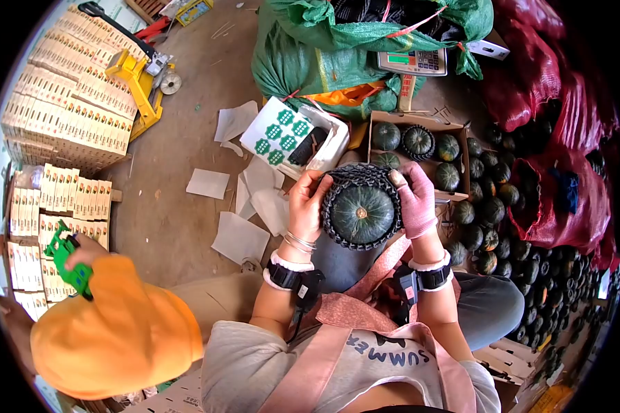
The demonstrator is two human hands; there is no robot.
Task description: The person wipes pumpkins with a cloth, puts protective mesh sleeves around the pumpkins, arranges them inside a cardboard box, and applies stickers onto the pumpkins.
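A round dark green squash (355,213) sits between my two hands, its stem end facing up. A black foam net sleeve (332,230) wraps its sides and leaves the top bare. My left hand (307,206) is closed on the sleeve's left edge, bare, with bracelets at the wrist. On the opposite edge my right hand (417,201), in a pink glove with the thumb tip showing, grips sleeve and squash. Just beyond them stands an open cardboard box (461,180) holding several squashes, one in a black net. Beside it lies a sheet of green stickers (281,132) on a white box.
Loose squashes (489,210) and red mesh sacks (561,199) fill the right. Green sacks (289,62) and a scale (413,63) stand ahead. Stacked cartons (72,89) line the left. A person in an orange hood (117,330) holds a green toy (69,265). Papers (241,237) litter the floor.
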